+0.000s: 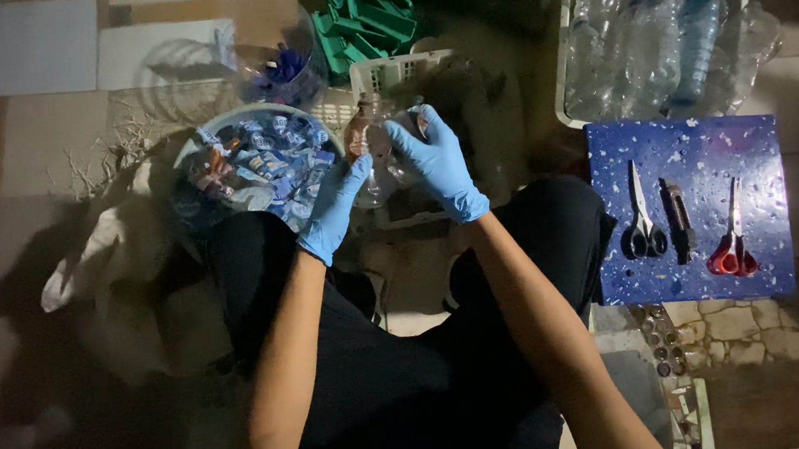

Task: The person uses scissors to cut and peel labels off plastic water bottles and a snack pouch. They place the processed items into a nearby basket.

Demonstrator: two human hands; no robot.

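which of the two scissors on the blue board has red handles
The red-handled scissors lie at the right end of the blue speckled board. The other scissors, at the left end, have black handles; a dark folding knife lies between them.

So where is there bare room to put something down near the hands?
The blue board has a bare strip above the black scissors, the knife and the red scissors. The pale floor tiles at far left are bare too. It is crowded around the bottle held by the left hand and right hand: bowl, white basket.
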